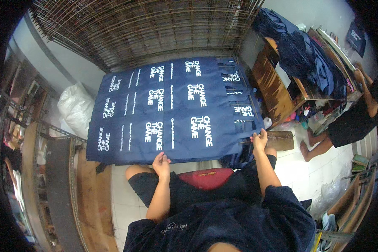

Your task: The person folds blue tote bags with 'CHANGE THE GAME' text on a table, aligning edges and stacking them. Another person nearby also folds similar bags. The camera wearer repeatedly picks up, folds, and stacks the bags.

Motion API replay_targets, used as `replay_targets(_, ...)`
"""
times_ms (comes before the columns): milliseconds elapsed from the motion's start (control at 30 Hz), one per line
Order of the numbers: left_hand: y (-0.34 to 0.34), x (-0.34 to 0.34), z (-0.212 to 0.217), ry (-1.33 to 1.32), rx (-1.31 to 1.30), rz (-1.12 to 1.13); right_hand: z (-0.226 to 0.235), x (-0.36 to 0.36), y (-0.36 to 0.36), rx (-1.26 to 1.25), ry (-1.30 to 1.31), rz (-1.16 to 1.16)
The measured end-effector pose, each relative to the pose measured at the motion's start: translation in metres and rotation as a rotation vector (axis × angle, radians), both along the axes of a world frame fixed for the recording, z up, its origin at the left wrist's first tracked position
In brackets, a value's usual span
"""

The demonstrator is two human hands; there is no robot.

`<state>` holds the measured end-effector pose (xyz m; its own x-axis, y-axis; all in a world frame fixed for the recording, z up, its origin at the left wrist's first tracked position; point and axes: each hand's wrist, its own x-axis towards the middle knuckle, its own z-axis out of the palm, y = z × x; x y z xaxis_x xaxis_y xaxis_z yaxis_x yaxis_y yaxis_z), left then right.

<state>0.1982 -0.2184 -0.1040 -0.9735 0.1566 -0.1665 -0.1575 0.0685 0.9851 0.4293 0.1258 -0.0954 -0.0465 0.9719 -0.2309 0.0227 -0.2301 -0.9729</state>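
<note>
Navy fabric pieces with white printed lettering lie flat in overlapping rows on a low surface in front of me. At their near edge my left hand is closed, fingertips pinching the cloth's border. My right hand is closed too, thumb and fingers together at the near right corner, on the end of a navy strip of the same fabric. Further right, gaps between the narrow strips show the rack below. More navy cloth hangs under the right end.
A stack of wire racks rises behind the fabric. To the left are a white plastic sack and long wooden boards. At right, a wooden table bears piled navy cloth; a co-worker stands beside it. A red seat is beneath me.
</note>
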Motion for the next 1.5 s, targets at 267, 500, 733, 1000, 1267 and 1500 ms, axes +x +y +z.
replay_targets(267,0.002,-0.001,-0.006,-0.001,-0.012,0.016,-0.01,0.005,0.002,0.026,0.009,0.01)
replay_targets(500,0.005,0.0,0.001,-0.036,-0.013,0.039,-0.011,0.006,0.005,0.026,0.022,0.007)
replay_targets(733,0.003,0.0,-0.003,-0.018,0.004,0.043,-0.008,0.006,0.002,0.039,0.03,0.024)
replay_targets(1000,0.004,0.0,-0.004,-0.013,-0.01,0.054,-0.014,0.009,0.004,0.043,0.061,0.035)
replay_targets(1267,0.004,0.001,0.003,-0.007,-0.027,0.037,-0.012,0.009,0.002,0.043,0.047,0.049)
replay_targets(1500,0.003,0.0,0.003,-0.016,-0.036,0.046,-0.003,0.004,-0.002,0.01,0.057,0.008)
